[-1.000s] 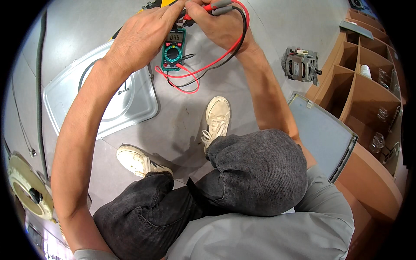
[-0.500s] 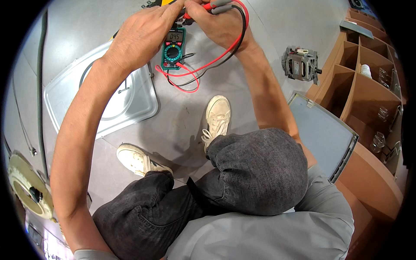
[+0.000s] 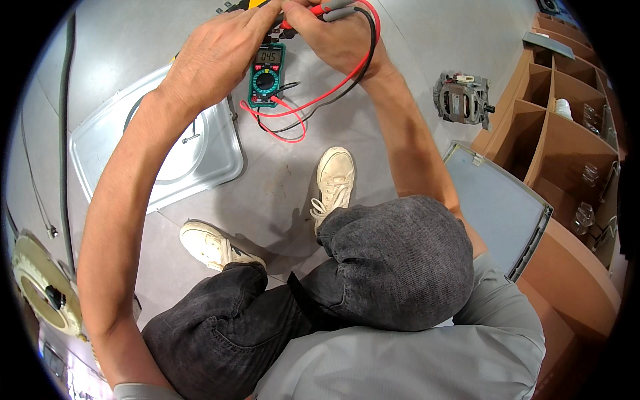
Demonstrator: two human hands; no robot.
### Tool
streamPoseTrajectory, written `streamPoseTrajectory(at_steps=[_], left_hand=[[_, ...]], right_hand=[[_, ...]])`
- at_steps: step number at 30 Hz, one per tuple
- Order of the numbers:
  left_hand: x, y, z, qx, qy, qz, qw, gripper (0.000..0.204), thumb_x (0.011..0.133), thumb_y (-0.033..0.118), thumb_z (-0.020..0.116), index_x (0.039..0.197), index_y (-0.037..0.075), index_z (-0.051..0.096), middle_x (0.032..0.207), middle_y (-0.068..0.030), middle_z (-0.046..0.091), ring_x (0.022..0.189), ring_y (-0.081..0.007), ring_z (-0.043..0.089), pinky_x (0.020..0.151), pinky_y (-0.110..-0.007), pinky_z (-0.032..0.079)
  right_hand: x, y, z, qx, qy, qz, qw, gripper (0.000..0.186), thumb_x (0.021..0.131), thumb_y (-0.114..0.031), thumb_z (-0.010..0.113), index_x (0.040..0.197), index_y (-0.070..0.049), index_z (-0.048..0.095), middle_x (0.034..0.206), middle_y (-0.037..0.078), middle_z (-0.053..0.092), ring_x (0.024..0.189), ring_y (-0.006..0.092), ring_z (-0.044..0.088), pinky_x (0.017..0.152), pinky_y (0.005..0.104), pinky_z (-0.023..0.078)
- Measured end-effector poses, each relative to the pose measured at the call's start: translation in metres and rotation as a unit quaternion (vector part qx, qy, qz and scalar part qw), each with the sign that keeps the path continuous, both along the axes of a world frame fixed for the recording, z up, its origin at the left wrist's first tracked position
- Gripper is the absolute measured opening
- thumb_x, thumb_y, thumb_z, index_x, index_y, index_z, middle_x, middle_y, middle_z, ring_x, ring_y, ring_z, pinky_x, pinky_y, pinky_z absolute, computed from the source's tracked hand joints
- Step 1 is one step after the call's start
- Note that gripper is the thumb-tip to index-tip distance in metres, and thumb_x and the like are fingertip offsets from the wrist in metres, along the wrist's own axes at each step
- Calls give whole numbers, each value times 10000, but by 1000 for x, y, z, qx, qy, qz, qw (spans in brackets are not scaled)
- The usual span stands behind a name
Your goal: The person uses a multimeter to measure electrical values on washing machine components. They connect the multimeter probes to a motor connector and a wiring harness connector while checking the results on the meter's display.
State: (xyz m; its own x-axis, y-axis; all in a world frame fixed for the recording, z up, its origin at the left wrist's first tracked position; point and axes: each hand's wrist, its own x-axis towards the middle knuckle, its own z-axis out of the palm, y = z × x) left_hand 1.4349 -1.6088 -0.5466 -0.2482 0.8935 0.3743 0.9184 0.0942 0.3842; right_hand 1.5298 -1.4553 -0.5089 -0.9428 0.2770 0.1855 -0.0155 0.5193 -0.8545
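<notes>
My left hand point(image 3: 220, 53) reaches to the top of the view with fingers bent together; what they grip is hidden. Beside it, my right hand point(image 3: 340, 43) is closed around the red test probe point(image 3: 323, 9) and its grey-ended leads, against a dark part at the top edge, partly covered by the fingers. A green multimeter point(image 3: 266, 80) with a lit display lies just below my hands, with red and black leads looping from it. A yellow object point(image 3: 255, 3) is partly visible behind my left fingers. A white metal panel point(image 3: 93, 150) lies under my left forearm.
A motor point(image 3: 463, 100) sits at the right, near brown compartment shelving point(image 3: 567, 153) and a leaning grey panel point(image 3: 490, 200). At far left are a hose point(image 3: 65, 133), a cord and a cream ring-shaped part point(image 3: 33, 277). My shoes point(image 3: 333, 177) and knees occupy the lower middle.
</notes>
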Motion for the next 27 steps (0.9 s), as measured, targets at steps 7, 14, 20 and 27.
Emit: streamPoseTrajectory(at_steps=[7, 14, 20, 27], left_hand=[[0, 1, 2, 14, 12, 1, 1000, 637, 720, -59, 645, 1298, 50, 401, 864, -134, 588, 796, -326, 573, 697, -428, 460], [1, -1, 5, -23, 7, 9, 1000, 623, 723, -54, 646, 1291, 40, 406, 902, -144, 602, 828, -333, 582, 715, -424, 470], [1, -1, 5, -1, 23, 5, 1000, 642, 725, -49, 646, 1308, 35, 393, 946, -152, 607, 858, -334, 587, 740, -418, 479], [-6, -3, -2, -14, -37, 32, 999, 629, 768, -3, 628, 1338, 69, 373, 993, -177, 612, 886, -361, 588, 772, -431, 478]], right_hand=[[1, -1, 7, -7, -10, 2, 1000, 123, 848, -65, 541, 767, 21, 575, 642, 84, 588, 587, 101, 540, 526, 271, 433], [0, -2, 7, -26, -22, -5, 999, 125, 850, -73, 553, 771, 19, 583, 638, 85, 596, 590, 100, 553, 528, 273, 436], [2, 0, 9, 4, -5, 4, 1000, 125, 853, -80, 558, 786, 17, 598, 639, 95, 604, 592, 101, 560, 530, 271, 438], [2, -3, 2, -29, 50, -37, 998, 166, 865, -103, 573, 754, 17, 602, 632, 88, 594, 601, 139, 582, 545, 270, 451]])
